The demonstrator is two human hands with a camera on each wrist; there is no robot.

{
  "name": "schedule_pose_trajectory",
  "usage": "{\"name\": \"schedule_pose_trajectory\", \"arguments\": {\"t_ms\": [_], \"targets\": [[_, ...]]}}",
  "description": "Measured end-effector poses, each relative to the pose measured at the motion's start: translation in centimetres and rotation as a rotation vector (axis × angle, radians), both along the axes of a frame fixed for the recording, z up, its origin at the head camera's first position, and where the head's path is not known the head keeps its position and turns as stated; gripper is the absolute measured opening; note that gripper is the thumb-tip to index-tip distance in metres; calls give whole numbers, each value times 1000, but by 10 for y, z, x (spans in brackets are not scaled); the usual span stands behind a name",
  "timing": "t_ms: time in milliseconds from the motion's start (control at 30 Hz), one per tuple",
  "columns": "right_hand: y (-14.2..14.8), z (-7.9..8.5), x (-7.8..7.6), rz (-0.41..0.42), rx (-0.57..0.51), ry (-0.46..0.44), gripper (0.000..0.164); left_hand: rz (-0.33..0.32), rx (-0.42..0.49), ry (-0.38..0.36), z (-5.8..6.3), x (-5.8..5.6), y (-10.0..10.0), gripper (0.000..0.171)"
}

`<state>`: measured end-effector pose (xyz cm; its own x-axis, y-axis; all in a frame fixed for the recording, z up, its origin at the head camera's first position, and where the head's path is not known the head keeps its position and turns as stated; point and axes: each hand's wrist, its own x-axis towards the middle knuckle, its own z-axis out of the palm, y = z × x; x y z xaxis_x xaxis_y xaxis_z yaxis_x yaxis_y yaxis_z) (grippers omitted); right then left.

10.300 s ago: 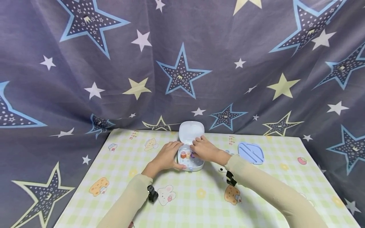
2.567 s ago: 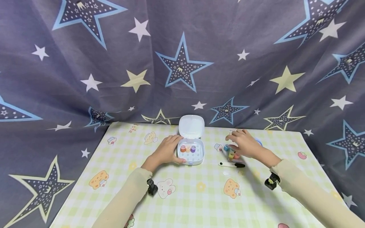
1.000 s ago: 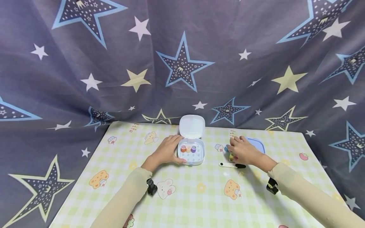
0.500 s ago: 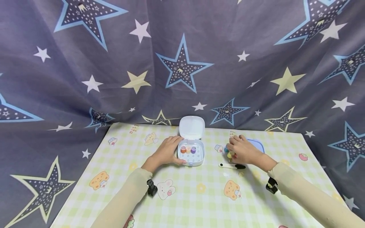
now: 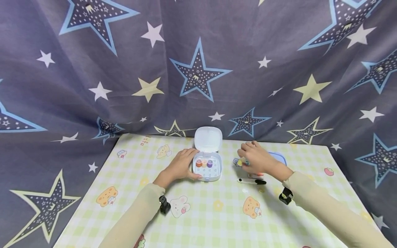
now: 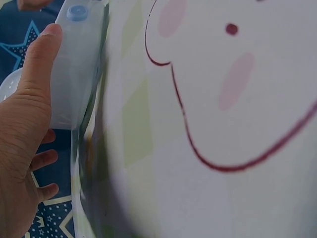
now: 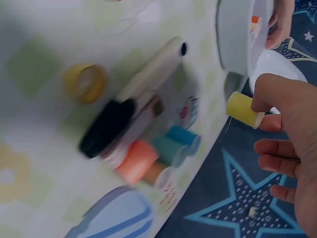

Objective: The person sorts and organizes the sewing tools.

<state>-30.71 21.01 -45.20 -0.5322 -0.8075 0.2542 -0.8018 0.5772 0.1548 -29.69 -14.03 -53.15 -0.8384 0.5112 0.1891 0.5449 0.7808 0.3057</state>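
My right hand (image 5: 258, 160) pinches a yellow thread spool (image 7: 241, 108) between thumb and forefinger, raised off the table; its other fingers are loosely bent. My left hand (image 5: 179, 167) grips the left side of a small white sewing box (image 5: 214, 178), thumb along the front wall. The box's lid (image 5: 208, 138) stands up behind it. Inside, an orange-red spool (image 5: 199, 163), a peach spool (image 5: 204, 164) and a purple spool (image 5: 210, 164) stand in a row on a pegged base. Below the right hand lie an orange spool (image 7: 137, 162), a brown spool (image 7: 156, 174) and teal and blue ones.
A white tool with a black end (image 5: 252, 181) lies in front of the loose spools. Near it is a yellow ring (image 7: 85, 83). A light blue tray-like piece (image 5: 278, 157) lies behind the right forearm. A star-patterned curtain (image 5: 198, 69) hangs behind the table.
The purple spool now stands in the box; the right hand was over the box earlier. Since then it picked up the yellow spool from the pile and now moves left with it. Left hand stays.
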Motion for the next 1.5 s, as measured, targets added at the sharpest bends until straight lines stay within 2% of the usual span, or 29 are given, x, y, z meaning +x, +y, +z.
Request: {"name": "schedule_pose_trajectory", "arguments": {"t_ms": [267, 500, 700, 933, 1500], "targets": [[-37, 14, -3, 9, -5, -30, 25, -8, 7, 19, -3, -1, 0, 116], [-60, 18, -5, 38, 25, -30, 24, -5, 13, 2, 0, -1, 1, 116], [-73, 13, -7, 54, 62, -23, 22, -13, 16, 14, 1, 0, 0, 114], [-84, 7, -11, 37, 111, -44, 23, -15, 15, 5, 2, 0, 1, 115], [-97, -16, -18, 17, 224, -36, 30, -4, -11, -9, -1, -1, -1, 117]]}}
